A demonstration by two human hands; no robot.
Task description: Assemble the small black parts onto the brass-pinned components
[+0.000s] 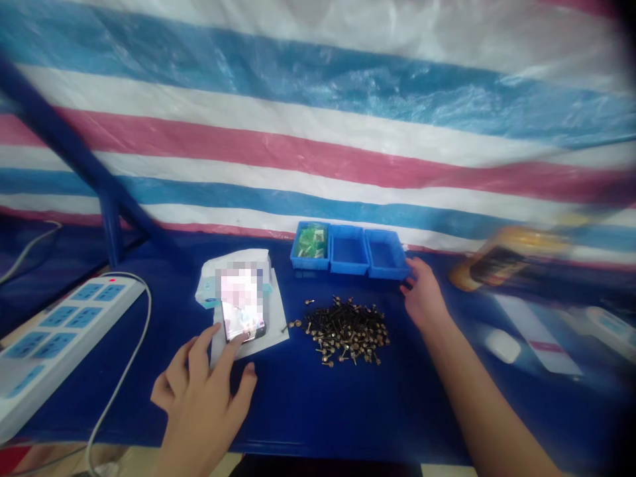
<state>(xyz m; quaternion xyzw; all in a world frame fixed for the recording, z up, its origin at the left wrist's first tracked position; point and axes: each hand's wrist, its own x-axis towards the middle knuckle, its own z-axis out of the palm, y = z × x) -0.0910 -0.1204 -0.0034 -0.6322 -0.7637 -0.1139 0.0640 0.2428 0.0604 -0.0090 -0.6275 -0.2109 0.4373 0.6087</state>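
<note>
My left hand [203, 391] is open, its fingers spread, one fingertip on the lower edge of a lit phone [243, 311]. The phone lies on white paper and a soft white packet [206, 285]. At the far right corner of a row of three small blue bins, my right hand [422, 291] has its fingers apart, against or just beside the right bin [386, 270]. The middle bin [349, 266] looks bare inside. Green packets [311, 242] fill the left bin [311, 264]. In front of the bins lies a pile of small screw-like metal pieces [345, 328], dark with brassy heads.
A white power strip [84, 351] with a cable [132, 358] lies along the left. On the right are a blurred amber bottle [501, 258], a small white case [503, 346] and a long white box [539, 334]. Striped sheeting [298, 152] hangs behind the blue table [298, 411].
</note>
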